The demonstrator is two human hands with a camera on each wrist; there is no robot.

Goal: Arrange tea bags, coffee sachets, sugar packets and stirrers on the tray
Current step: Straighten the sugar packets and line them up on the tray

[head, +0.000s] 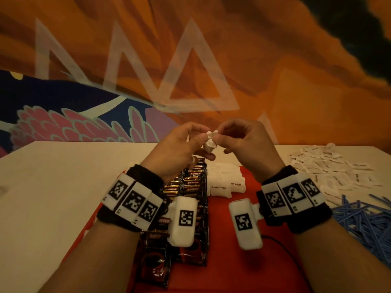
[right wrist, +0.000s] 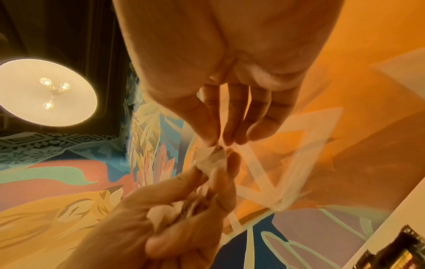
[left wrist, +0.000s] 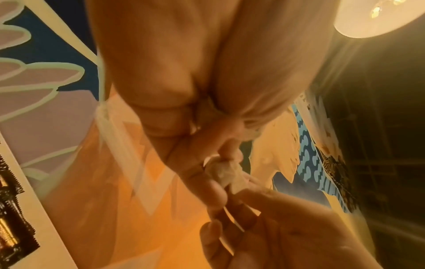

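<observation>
**Both hands pinch white packets above the tray**

The left hand and right hand are raised over the far edge of the red tray, each pinching the crumpled white sugar packets between them. At 9 o'clock the table lies bare; at 3 o'clock lie loose packets and blue stirrers.

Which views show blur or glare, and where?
Head view: sharp, warm and dim, edges bent by the wide lens. Left wrist view: left hand blurred, ceiling lamp flaring with streaks. Right wrist view: lamp glows brightly, white packets softly smeared.
</observation>
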